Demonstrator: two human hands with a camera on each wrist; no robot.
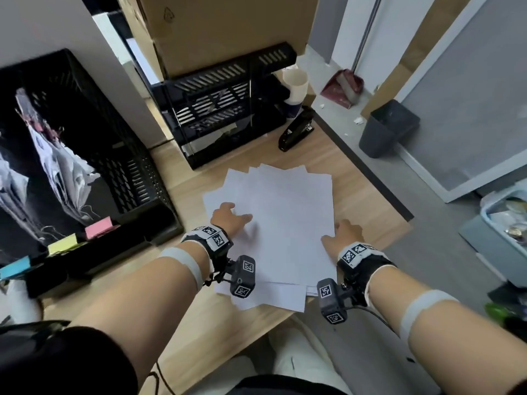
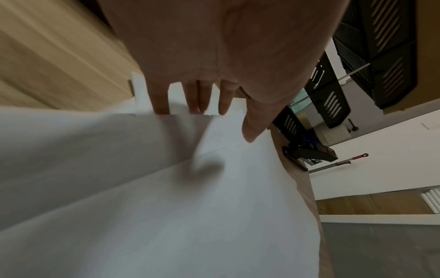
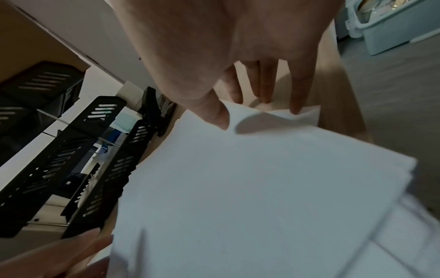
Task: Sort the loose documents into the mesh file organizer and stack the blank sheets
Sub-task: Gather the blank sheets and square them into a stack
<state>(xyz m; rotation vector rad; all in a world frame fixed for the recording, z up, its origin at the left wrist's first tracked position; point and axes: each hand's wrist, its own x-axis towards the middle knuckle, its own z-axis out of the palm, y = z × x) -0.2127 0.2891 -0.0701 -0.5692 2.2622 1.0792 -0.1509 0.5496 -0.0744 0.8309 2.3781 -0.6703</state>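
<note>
Several blank white sheets (image 1: 285, 218) lie fanned out on the wooden desk (image 1: 365, 212). My left hand (image 1: 232, 213) holds their left side: the thumb lies on top, and the fingers (image 2: 161, 101) slip under a sheet's edge in the left wrist view. At the right edge my right hand (image 1: 339, 232) pinches the sheets (image 3: 238, 178), thumb on top and fingers (image 3: 300, 94) at the edge, which curls up a little. A black mesh tray organizer (image 1: 222, 109) stands behind the sheets. A second black mesh organizer (image 1: 85, 124) at the left holds crumpled printed documents (image 1: 57, 166).
A black stapler (image 1: 296, 132) and a paper cup (image 1: 295, 84) sit right of the tray organizer, a cardboard box (image 1: 228, 29) behind it. Pink (image 1: 98, 227), yellow and blue sticky notes lie at the left organizer's front. The desk's right edge drops to a floor with a grey bin (image 1: 385, 129).
</note>
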